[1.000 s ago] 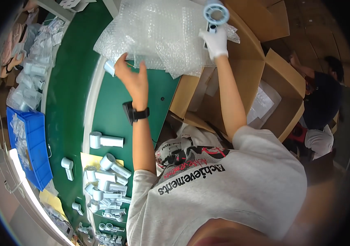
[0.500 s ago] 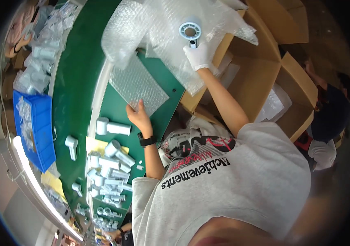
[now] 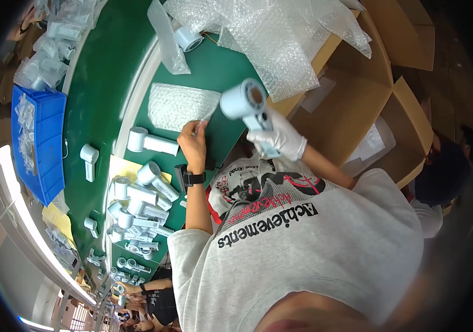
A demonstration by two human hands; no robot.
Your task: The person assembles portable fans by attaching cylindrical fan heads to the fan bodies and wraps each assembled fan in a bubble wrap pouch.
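Now the gloved right hand (image 3: 282, 135), gripping the handheld fan (image 3: 239, 103), had shifted to the right edge of the worktop (image 3: 217, 69), bringing it beside the bubble-wrap pouch (image 3: 180, 106), whose near corner the left hand (image 3: 194, 146) pinched.

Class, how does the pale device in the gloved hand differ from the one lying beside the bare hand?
The held device is raised in the gloved right hand; the lying device rests on the green table. The held device shows a dark-centred end; the lying device shows none. Both have a rounded head and straight handle.
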